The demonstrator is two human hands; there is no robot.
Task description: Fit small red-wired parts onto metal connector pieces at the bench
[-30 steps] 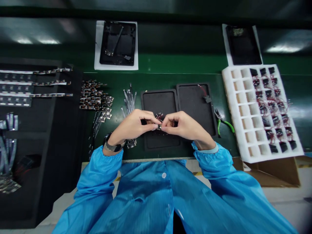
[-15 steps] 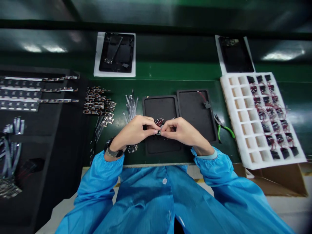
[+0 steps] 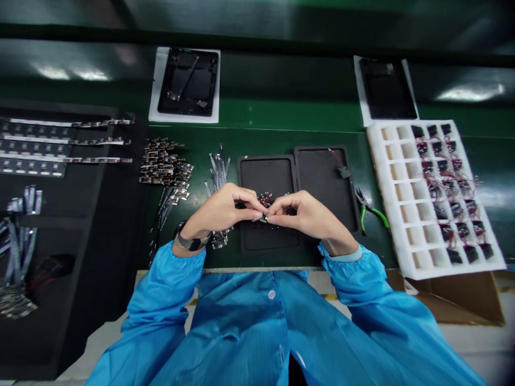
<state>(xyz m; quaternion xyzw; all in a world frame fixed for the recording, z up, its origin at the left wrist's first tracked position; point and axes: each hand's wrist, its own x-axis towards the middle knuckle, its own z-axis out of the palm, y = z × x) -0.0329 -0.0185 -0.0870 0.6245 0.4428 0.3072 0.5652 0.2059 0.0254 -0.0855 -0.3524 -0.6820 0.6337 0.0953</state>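
Note:
My left hand (image 3: 229,208) and my right hand (image 3: 304,215) meet over a shallow black tray (image 3: 269,245). Thumb and forefinger of each are pinched together on a small electronic part (image 3: 264,217), mostly covered by the fingertips. Just behind the fingers, a cluster of tiny red and white wire ends (image 3: 265,198) lies in that tray. Under and beside my left wrist are several flat ribbon cables (image 3: 218,170) with small circuit boards (image 3: 219,239) at their near ends.
A second black tray (image 3: 322,179) holds a black part with red wires (image 3: 343,171). Green-handled cutters (image 3: 372,212) lie right of it, before a white foam tray (image 3: 414,214) of black wired parts. Circuit boards (image 3: 163,163) are piled left. Two dark device housings (image 3: 188,80) stand behind.
The view has shifted slightly. Both hands stay pinched at the same spot over the tray, with only small finger movements.

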